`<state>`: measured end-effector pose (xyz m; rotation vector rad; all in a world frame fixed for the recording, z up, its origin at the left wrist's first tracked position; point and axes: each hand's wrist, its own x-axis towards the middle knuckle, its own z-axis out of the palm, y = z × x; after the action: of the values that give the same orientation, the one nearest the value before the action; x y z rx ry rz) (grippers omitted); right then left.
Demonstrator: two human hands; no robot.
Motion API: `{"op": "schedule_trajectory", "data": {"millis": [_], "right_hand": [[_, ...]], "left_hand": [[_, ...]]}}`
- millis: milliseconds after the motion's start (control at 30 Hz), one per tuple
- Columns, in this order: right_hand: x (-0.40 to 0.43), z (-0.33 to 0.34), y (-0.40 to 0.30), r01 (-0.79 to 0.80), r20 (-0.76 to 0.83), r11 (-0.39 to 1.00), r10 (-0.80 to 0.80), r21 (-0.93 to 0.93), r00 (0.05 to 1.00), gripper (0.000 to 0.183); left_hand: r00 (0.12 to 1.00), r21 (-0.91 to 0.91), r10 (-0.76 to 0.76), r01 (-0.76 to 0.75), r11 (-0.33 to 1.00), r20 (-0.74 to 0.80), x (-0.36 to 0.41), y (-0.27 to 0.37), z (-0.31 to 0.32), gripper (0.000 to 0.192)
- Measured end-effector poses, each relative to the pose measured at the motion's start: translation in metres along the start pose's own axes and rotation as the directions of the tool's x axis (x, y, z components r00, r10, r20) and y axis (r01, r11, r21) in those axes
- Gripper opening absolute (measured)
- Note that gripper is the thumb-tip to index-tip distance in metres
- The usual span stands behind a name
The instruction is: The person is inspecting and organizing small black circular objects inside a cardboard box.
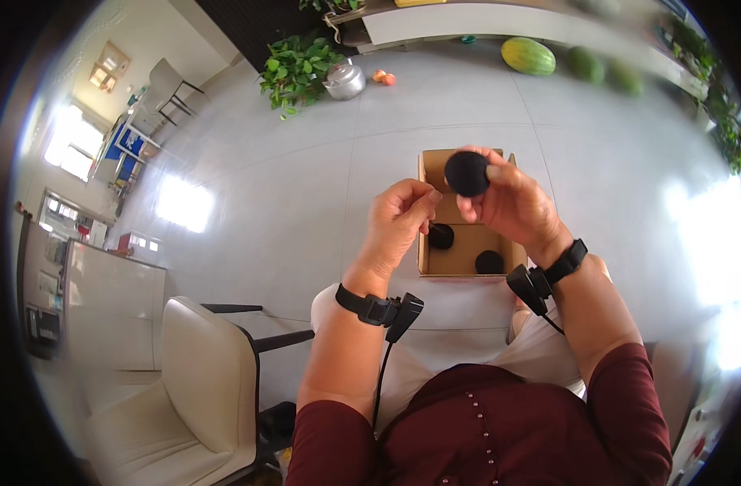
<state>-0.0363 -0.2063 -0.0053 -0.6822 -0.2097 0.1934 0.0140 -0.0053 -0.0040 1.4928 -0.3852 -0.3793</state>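
In my right hand (516,200) is a matte black ball (466,174), gripped between thumb and fingers above an open cardboard box (461,277). Just left of it, my left hand (400,215) has its thumb and forefinger pinched together over the box's left side. Whether something thin lies between those fingertips is too small to tell. Inside the box rest two more black round things, one (441,237) partly below my left fingers and one (489,262) near the front right corner. My hands cover part of the box's inside.
A beige chair (206,376) stands close on my left. Beyond the box, on the grey tile floor (273,182), are a metal kettle (345,80), a leafy potted plant (300,70), peach-like fruit (384,78) and a large melon (528,56). Cables hang from both wrist devices (405,317).
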Motion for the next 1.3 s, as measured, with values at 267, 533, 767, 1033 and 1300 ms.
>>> {"op": "schedule_trajectory", "data": {"millis": [267, 533, 767, 1033, 1300], "right_hand": [[0.001, 0.001, 0.003, 0.085, -0.124, 0.823, -0.185, -0.561, 0.975, 0.039], [-0.001, -0.008, 0.005, 0.128, 0.088, 0.132, -0.278, -0.983, 0.957, 0.038], [-0.006, 0.008, -0.007, -0.164, -0.026, 0.746, 0.193, -0.645, 0.981, 0.049], [0.001, -0.01, -0.015, 0.139, 0.013, 0.987, -0.141, 0.083, 0.99, 0.04], [-0.002, -0.014, -0.009, -0.069, -0.342, 0.699, -0.26, -0.712, 0.903, 0.036]], "left_hand": [[0.988, 0.151, 0.034, -0.056, 0.987, 0.148, -0.01, 0.002, 0.008, 0.011], [0.995, 0.005, 0.067, -0.067, 0.998, 0.077, -0.007, -0.002, -0.001, 0.01], [0.994, -0.045, 0.093, -0.095, 0.994, -0.059, -0.001, -0.003, -0.009, 0.009], [0.997, 0.178, 0.034, -0.046, 0.983, 0.073, -0.005, 0.004, 0.006, 0.01], [0.977, 0.056, 0.055, -0.068, 0.996, 0.206, -0.021, 0.003, 0.005, 0.009]]}}
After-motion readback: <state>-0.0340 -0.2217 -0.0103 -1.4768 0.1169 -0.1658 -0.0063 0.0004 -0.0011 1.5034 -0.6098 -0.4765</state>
